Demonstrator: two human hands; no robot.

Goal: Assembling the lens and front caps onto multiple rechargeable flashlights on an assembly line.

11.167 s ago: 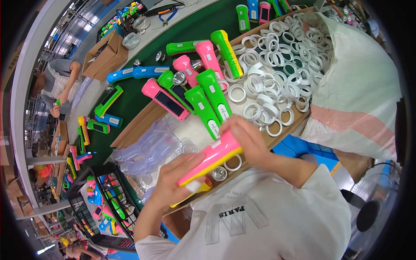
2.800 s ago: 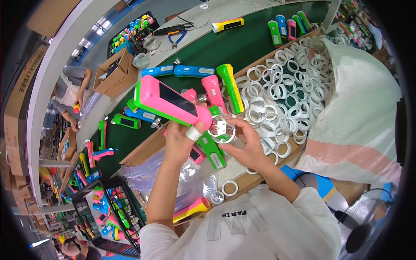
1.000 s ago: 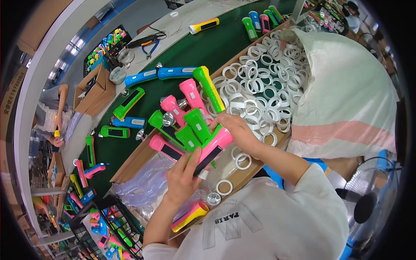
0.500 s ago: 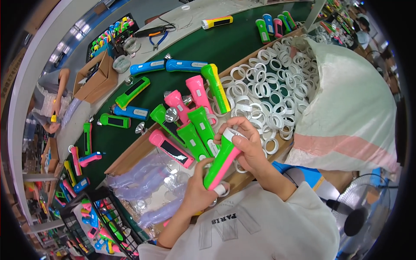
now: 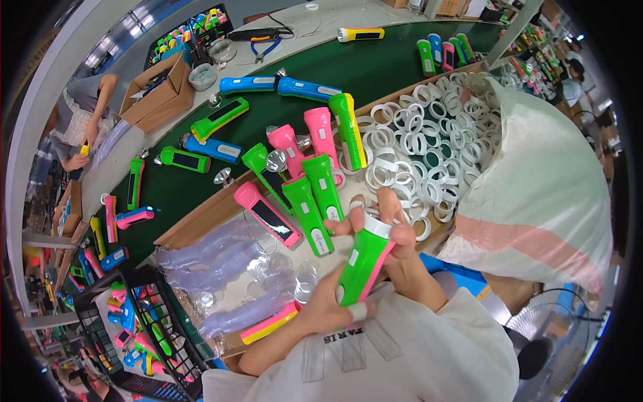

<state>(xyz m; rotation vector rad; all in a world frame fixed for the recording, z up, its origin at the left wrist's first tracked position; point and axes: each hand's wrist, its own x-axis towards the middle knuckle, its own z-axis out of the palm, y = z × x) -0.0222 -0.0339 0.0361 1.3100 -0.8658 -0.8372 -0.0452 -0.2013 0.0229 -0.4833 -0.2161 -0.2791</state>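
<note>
My left hand (image 5: 323, 309) is closed around the lower body of a green and pink flashlight (image 5: 364, 260), which tilts with its head up and away from me. A pale wrap shows on a finger of this hand. The fingers of my right hand (image 5: 405, 253) grip a white ring (image 5: 378, 226) fitted around the flashlight's head. Just beyond my hands lie several green and pink flashlights, among them a green one (image 5: 307, 213) and a pink one with a dark panel (image 5: 268, 216). Near my left forearm rests a yellow and pink flashlight (image 5: 270, 324).
Many loose white rings (image 5: 429, 144) fill a cardboard tray, beside a large white sack (image 5: 536, 174) at right. Clear lenses (image 5: 307, 276) and purple plastic sleeves (image 5: 214, 271) lie at left. A black crate (image 5: 137, 335) holds flashlights. Across the green belt (image 5: 295, 60), pliers (image 5: 266, 50) lie on the far ledge.
Both hands have brought the flashlight closer to my body, and it stands more upright. My right fingers have shifted around the white ring. The whole view has moved slightly.
</note>
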